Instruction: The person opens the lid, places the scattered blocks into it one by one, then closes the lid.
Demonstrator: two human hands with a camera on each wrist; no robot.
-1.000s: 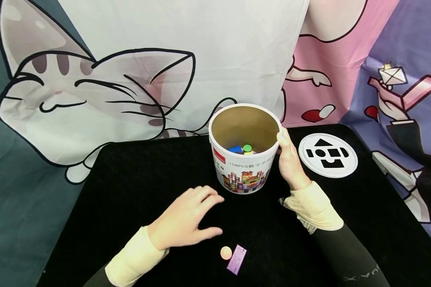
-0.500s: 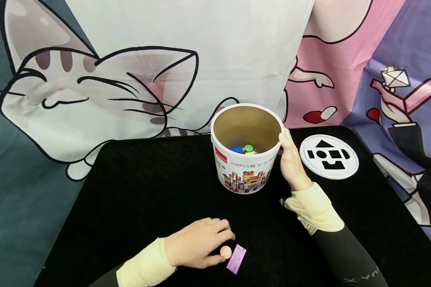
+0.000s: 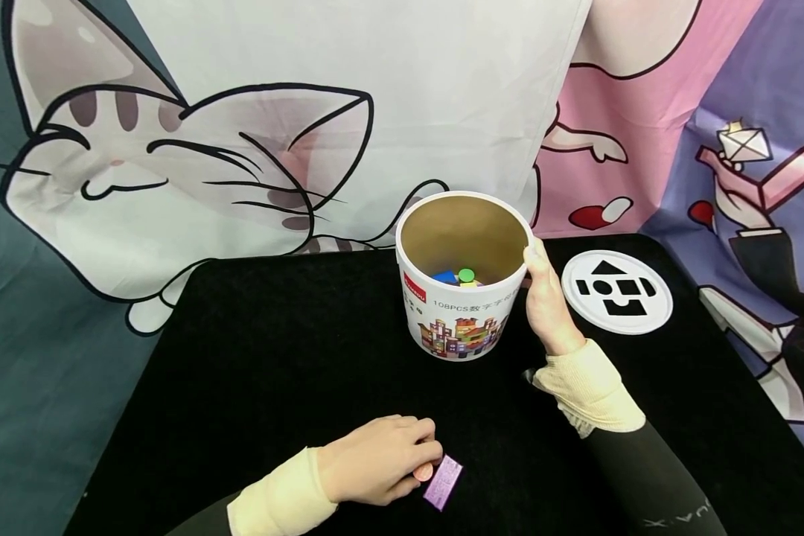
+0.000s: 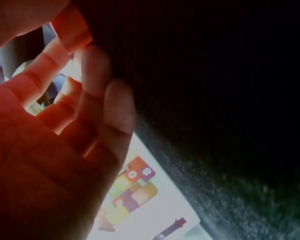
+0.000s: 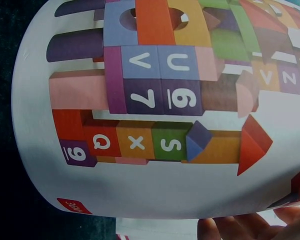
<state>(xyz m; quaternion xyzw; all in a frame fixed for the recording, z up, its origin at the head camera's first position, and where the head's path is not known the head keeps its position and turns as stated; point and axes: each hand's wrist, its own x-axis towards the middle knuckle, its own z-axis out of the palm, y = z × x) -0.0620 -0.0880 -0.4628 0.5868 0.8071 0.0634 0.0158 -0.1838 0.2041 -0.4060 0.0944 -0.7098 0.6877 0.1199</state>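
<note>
My left hand [image 3: 382, 460] pinches a small round pinkish-orange block [image 3: 423, 472] between thumb and fingertips, low over the black cloth. In the left wrist view the same block [image 4: 71, 30] looks red, with the thumb on one side and fingers on the other. Just right of these fingertips lies a flat purple rectangular block [image 3: 444, 482]. My right hand [image 3: 548, 305] grips the right rim of a white printed bucket [image 3: 458, 320], its thumb on the edge. Inside the bucket are several blocks, among them a green round one [image 3: 466, 275] and a blue one [image 3: 445, 278].
A white round lid [image 3: 618, 320] with shape cutouts lies right of the bucket. Black cloth [image 3: 275, 335] covers the table. Behind it hangs a cartoon-printed curtain [image 3: 442, 89], close to the bucket's back.
My left hand has come down and toward the front right, and its fingers have closed on the round block. The right hand stays on the bucket rim.
</note>
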